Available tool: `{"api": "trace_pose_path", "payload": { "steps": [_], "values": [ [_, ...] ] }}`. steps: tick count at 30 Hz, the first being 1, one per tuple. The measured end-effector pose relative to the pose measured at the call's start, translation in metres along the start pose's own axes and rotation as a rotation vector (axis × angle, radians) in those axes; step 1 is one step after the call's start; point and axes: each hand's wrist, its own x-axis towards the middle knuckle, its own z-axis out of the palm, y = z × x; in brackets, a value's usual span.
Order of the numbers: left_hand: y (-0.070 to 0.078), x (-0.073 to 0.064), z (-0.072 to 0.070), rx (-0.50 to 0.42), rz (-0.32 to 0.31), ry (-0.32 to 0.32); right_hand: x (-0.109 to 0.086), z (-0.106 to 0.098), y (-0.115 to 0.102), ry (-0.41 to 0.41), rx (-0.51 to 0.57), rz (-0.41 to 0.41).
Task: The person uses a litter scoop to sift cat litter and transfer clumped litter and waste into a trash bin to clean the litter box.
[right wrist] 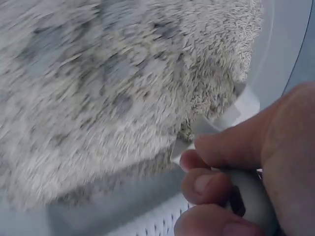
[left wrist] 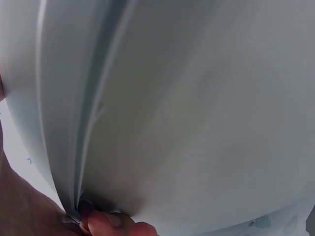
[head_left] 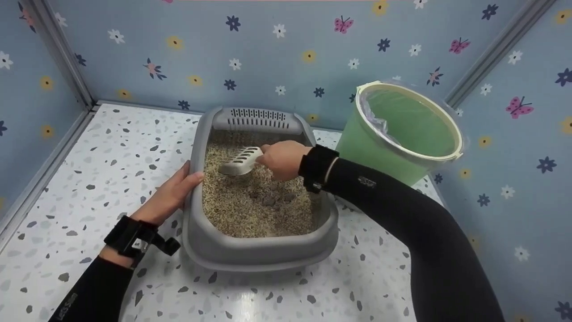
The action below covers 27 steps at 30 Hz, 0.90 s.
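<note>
A grey litter box (head_left: 261, 254) filled with tan pellet litter (head_left: 241, 212) stands on the speckled surface. My left hand (head_left: 172, 190) grips its left rim, thumb on top. In the left wrist view the fingers (left wrist: 115, 225) curl under the box's lip. With my right hand (head_left: 283, 161) I hold a pale slotted litter scoop (head_left: 241, 162) by its handle, over the back left of the litter. The scoop is tilted; whether its edge touches the litter I cannot tell. Darker clumps (head_left: 269, 200) lie in the litter, below the right hand.
A green bucket (head_left: 384, 154) with a cream rim and a clear liner bag stands behind and right of the box, close to the right forearm. Flower-patterned panels (head_left: 268, 49) close off the back and both sides. White speckled surface (head_left: 120, 156) extends left and in front.
</note>
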Motion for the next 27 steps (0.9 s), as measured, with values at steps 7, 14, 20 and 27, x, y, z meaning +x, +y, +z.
{"api": "trace_pose_path", "payload": {
  "steps": [7, 14, 20, 27],
  "values": [
    [0.002, 0.000, -0.002, 0.024, 0.002, 0.008, -0.017, -0.021, 0.010, 0.131, 0.002, 0.060],
    [-0.002, -0.002, 0.002, -0.008, -0.018, 0.018, 0.018, -0.012, -0.007, 0.156, -0.037, 0.004],
    [-0.003, 0.000, 0.003, -0.031, 0.007, 0.005, 0.014, 0.000, 0.006, 0.166, -0.005, -0.080],
    [0.000, -0.002, -0.001, -0.005, -0.005, 0.001, -0.019, -0.002, 0.034, 0.257, -0.051, -0.158]
  ]
}}
